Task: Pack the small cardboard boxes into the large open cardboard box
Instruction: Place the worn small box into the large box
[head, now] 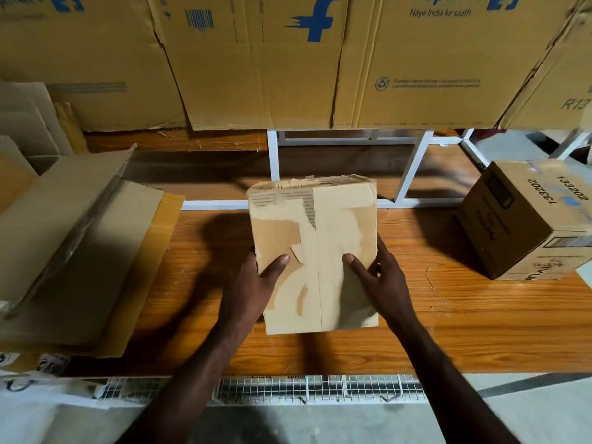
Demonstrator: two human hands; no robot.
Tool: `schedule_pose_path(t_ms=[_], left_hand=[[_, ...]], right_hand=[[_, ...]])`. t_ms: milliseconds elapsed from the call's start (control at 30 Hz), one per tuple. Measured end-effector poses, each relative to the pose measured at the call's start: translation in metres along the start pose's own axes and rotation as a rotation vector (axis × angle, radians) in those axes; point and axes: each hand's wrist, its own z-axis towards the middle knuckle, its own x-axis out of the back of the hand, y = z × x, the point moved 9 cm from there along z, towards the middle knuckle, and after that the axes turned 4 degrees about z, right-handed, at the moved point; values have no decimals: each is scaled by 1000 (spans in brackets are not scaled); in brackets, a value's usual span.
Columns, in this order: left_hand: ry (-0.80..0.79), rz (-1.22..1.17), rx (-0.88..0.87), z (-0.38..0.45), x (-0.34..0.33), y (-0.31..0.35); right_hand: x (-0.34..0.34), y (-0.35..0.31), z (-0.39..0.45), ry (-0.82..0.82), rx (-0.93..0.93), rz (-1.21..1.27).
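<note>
A small tan cardboard box (312, 248) with torn tape marks on its top sits at the middle of the wooden table (464, 318). My left hand (253, 290) grips its left side with the thumb on top. My right hand (381, 280) grips its right side, thumb on top too. A second small box (525, 219), printed with numbers, stands tilted at the right of the table. At the left lies a cardboard flap (61, 232) that may belong to the large box; its opening is out of view.
Large flattened cartons (275, 65) with blue print hang across the back, above a white metal frame (413, 168). Flat cardboard sheets (28, 123) lean at the far left. A wire mesh strip (320, 387) runs under the table's front edge.
</note>
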Motion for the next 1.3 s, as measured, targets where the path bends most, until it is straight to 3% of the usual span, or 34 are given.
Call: schedule_pose_path(t_ms=[200,400,600,867,1000,1133,1300], left_hand=[[31,96,-49,20,10,9],[-98,-73,6,45,-32,-13],[-83,-176,22,44,-47,-29],[22,-405,35,-16,-51,-71],[27,-537,74,-34,-67,-78],[3,-620,333,-46,-90,-89],[101,-743,348,-49,-83,-74]], right_hand=[[-10,-10,-1,-31,-2,-108],[-35,29,21,-178,-190,-230],[-40,41,14,-230,-183,-164],[-23,49,-66,-29,-79,51],[-28,71,-75,45,-158,165],[-44,81,-72,29,-235,286],[-50,98,-64,4,-290,353]])
